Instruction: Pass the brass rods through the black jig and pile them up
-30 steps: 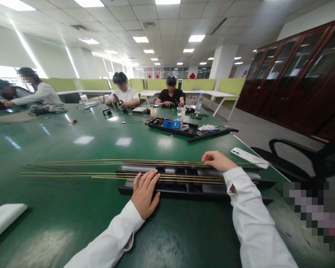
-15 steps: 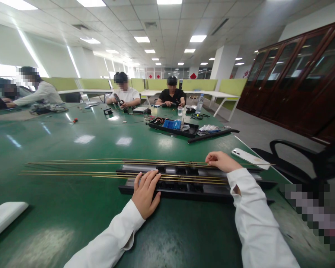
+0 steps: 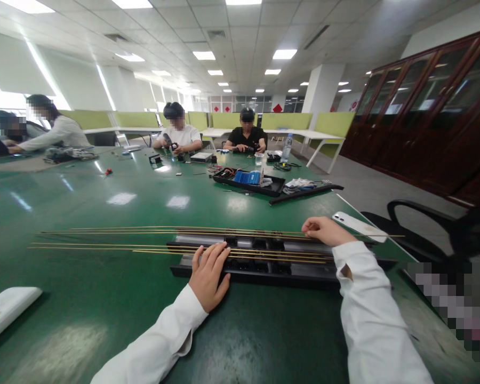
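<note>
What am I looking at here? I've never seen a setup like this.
There's no machine: the work is done barehanded, filmed by one head-worn camera looking forward and down. On the green table lie long black channel pieces with thin golden rods along them. The left hand lies palm down across the nearer rods; the right hand seems to pinch one far rod, its end sticking out rightward. A white phone lies beside that hand. Farther off, a black tray holds a blue item.
</note>
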{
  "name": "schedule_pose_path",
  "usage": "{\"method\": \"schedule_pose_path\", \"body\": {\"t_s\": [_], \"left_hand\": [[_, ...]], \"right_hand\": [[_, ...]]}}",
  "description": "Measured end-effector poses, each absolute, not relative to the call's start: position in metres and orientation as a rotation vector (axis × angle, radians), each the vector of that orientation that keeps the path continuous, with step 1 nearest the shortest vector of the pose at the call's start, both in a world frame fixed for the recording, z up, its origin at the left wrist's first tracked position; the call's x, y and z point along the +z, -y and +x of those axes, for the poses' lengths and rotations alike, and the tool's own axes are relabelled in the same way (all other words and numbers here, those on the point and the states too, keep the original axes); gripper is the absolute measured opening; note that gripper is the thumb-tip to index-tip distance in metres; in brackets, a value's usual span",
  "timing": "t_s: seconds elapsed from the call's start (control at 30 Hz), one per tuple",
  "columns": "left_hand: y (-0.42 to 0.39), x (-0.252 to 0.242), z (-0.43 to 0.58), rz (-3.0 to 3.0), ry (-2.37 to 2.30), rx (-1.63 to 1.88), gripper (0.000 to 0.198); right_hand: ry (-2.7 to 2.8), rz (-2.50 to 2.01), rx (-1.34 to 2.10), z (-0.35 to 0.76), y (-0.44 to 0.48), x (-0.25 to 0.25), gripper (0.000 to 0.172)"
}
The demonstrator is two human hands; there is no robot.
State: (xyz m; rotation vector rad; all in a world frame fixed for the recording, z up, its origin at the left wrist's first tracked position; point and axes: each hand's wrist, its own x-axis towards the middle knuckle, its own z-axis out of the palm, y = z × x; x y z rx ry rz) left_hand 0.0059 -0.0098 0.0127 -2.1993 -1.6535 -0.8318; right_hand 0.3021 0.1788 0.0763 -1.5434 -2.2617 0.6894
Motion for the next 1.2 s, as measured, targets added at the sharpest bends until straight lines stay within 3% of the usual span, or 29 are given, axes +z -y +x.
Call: {"method": "schedule_pose_path", "body": {"t_s": [1.2], "left_hand": [[0.009,0.011,0.006,-2.187,1.634,-0.862,0.049]], "right_hand": [[2.199,-1.565,0.657,0.321,-0.185,0.072,0.01]]}}
